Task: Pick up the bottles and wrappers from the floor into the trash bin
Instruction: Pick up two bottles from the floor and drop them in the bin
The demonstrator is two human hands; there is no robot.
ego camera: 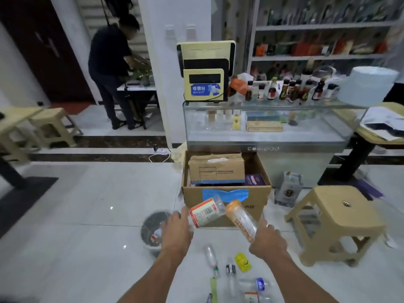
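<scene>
Two bottles are in your grip: your left hand [178, 231] is closed around a red-labelled bottle [206, 212], your right hand [267, 241] around an orange-labelled bottle [241, 220]. Both tilt upward. Your left hand is nearer the trash bin [154, 230], on the floor beside it.
</scene>
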